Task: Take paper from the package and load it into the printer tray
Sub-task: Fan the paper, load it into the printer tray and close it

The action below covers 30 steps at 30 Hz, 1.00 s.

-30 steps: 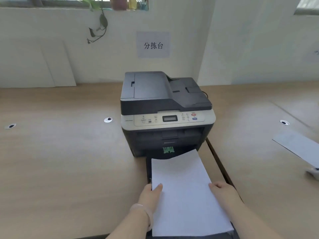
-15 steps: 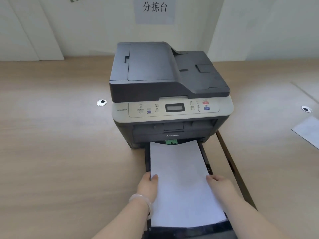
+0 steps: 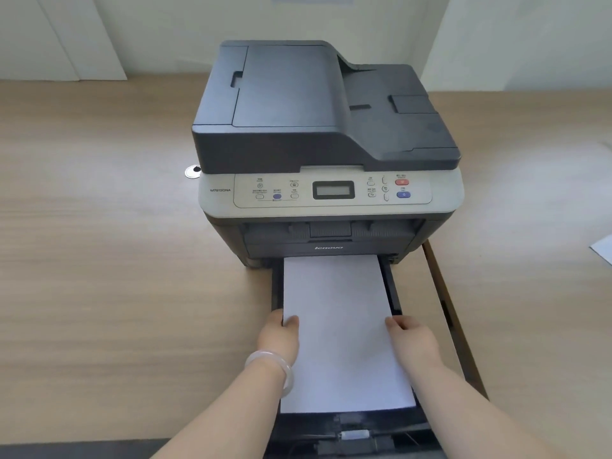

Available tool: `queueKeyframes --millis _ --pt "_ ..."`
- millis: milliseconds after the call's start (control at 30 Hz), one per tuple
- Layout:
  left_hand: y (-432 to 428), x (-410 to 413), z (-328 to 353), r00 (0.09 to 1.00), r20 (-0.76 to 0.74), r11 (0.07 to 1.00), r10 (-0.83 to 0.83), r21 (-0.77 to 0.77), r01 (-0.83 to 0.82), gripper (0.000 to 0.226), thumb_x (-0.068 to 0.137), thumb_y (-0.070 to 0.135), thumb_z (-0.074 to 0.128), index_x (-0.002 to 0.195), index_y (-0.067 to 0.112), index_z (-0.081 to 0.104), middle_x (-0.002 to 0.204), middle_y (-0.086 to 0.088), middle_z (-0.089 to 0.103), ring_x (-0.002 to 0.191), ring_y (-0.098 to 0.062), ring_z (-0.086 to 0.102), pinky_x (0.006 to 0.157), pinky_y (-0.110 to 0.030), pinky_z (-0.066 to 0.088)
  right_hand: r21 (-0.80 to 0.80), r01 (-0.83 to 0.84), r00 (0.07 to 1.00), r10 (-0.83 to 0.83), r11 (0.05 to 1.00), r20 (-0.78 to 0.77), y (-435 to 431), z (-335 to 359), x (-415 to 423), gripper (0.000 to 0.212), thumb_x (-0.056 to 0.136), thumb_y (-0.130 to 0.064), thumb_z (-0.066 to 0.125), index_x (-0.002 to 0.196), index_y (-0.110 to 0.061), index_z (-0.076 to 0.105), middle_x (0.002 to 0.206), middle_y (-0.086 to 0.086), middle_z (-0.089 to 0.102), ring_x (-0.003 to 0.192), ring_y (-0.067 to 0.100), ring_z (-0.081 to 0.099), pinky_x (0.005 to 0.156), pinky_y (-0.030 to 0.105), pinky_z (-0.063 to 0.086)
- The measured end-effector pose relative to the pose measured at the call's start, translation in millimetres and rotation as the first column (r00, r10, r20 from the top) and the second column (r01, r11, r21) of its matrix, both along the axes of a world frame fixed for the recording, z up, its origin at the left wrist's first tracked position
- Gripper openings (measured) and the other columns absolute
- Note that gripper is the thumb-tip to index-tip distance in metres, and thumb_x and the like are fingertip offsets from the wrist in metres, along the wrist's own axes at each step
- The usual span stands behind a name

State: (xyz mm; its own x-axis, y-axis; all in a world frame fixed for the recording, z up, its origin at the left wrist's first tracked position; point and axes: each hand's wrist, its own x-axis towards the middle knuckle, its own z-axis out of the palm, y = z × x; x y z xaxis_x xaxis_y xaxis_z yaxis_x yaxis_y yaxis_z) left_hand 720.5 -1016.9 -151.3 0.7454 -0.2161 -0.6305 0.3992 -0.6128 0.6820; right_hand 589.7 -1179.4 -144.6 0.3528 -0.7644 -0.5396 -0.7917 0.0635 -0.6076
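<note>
The loading step is in hand: a white paper stack (image 3: 337, 326) lies in the pulled-out black printer tray (image 3: 395, 293), its far edge reaching the mouth of the printer (image 3: 328, 154) and its near edge short of the tray's front end. The left hand (image 3: 280, 336) grips the stack's left edge and the right hand (image 3: 410, 339) its right edge, fingers (image 3: 395, 323) of each clamped on the paper with thumbs on top (a pale bangle (image 3: 275, 366) sits on the left wrist). By my judgement the stack is nearly seated; the next move calls for letting it drop flat between the side guides, squaring its edges, then pushing the tray closed. The package is not in view. The printer stands on a light wood-grain desk (image 3: 99, 260), with a round cable grommet (image 3: 192, 171) just left of it and a loose white sheet (image 3: 603, 248) at the far right; plain pale walls (image 3: 165, 31) rise behind
</note>
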Motion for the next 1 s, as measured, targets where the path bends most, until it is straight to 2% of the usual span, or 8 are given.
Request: queueKeyframes --millis 167,300,400,500,633,733,867,1000 --pt "-3 1 3 0.999 -0.042 1.0 -0.01 0.011 0.011 0.047 0.096 0.034 0.039 0.14 0.017 0.04 0.142 -0.004 0.048 0.125 -0.029 0.046 0.096 -0.032 0.036 0.02 -0.127 0.992 0.127 0.992 -0.019 0 2 3 0.043 0.098 -0.034 0.043 0.136 -0.013 0.047 0.133 0.01 0.056 0.116 0.029 0.054 0.085 0.031 0.043" --pt "1 -3 11 0.998 -0.059 0.999 0.029 -0.033 -0.031 0.05 0.096 0.036 0.038 0.143 0.02 0.036 0.148 0.0 0.04 0.132 -0.027 0.04 0.103 -0.032 0.031 0.019 -0.2 0.98 0.2 0.98 -0.002 -1 10 -3 0.044 0.099 -0.029 0.039 0.142 -0.017 0.039 0.141 0.009 0.049 0.125 0.029 0.048 0.099 0.033 0.04" --pt "7 -4 18 0.995 -0.043 0.995 0.086 -0.043 -0.088 0.049 0.094 0.04 0.041 0.136 0.016 0.047 0.14 -0.006 0.05 0.126 -0.03 0.046 0.102 -0.034 0.033 -0.066 -0.261 0.965 0.26 0.963 -0.025 -4 18 -11 0.041 0.099 -0.028 0.038 0.139 -0.022 0.043 0.13 0.009 0.059 0.106 0.025 0.059 0.086 0.032 0.047" --pt "17 -4 24 0.991 -0.049 0.99 0.128 -0.057 -0.13 0.031 0.091 0.041 0.044 0.096 0.018 0.065 0.11 -0.011 0.065 0.106 -0.032 0.057 0.099 -0.039 0.042 -0.088 -0.267 0.964 0.266 0.96 -0.02 -11 24 -22 0.039 0.098 -0.025 0.038 0.135 -0.021 0.05 0.114 0.01 0.065 0.083 0.018 0.058 0.071 0.028 0.049" --pt "35 -8 22 0.993 -0.041 0.991 0.113 -0.065 -0.116 0.027 0.094 0.032 0.046 0.068 0.024 0.05 0.093 -0.006 0.058 0.093 -0.027 0.053 0.099 -0.042 0.043 -0.105 -0.263 0.964 0.258 0.959 -0.061 -12 25 -38 0.039 0.097 -0.02 0.037 0.133 -0.02 0.051 0.107 0.007 0.066 0.071 0.013 0.058 0.052 0.017 0.04" --pt "44 -17 17 0.993 -0.055 0.994 0.101 -0.045 -0.104 0.018 0.094 0.023 0.046 0.087 0.018 0.062 0.096 -0.007 0.059 0.085 -0.023 0.055 0.085 -0.033 0.046 -0.055 -0.245 0.968 0.241 0.968 -0.071 -8 22 -45 0.039 0.097 -0.019 0.037 0.133 -0.02 0.05 0.093 0.005 0.068 0.058 0.012 0.055 0.045 0.021 0.04" --pt "44 -30 17 0.998 -0.045 0.998 0.034 -0.056 -0.037 0.041 0.091 0.009 0.043 0.129 0.015 0.054 0.081 0.012 0.059 0.064 -0.006 0.05 0.055 -0.017 0.04 -0.013 -0.248 0.966 0.246 0.969 -0.08 -2 15 -49 0.041 0.097 -0.017 0.036 0.136 -0.019 0.047 0.085 0.006 0.065 0.05 0.01 0.048 0.039 0.017 0.033" --pt "34 -40 24 0.997 -0.023 0.996 -0.073 -0.044 0.072 0.053 0.088 0.002 0.037 0.139 0.017 0.043 0.116 0.001 0.059 0.092 -0.019 0.058 0.075 -0.027 0.05 0.017 -0.25 0.963 0.251 0.968 -0.101 1 13 -48 0.043 0.097 -0.013 0.035 0.139 -0.018 0.043 0.079 0.004 0.063 0.05 0.01 0.048 0.032 0.013 0.032"
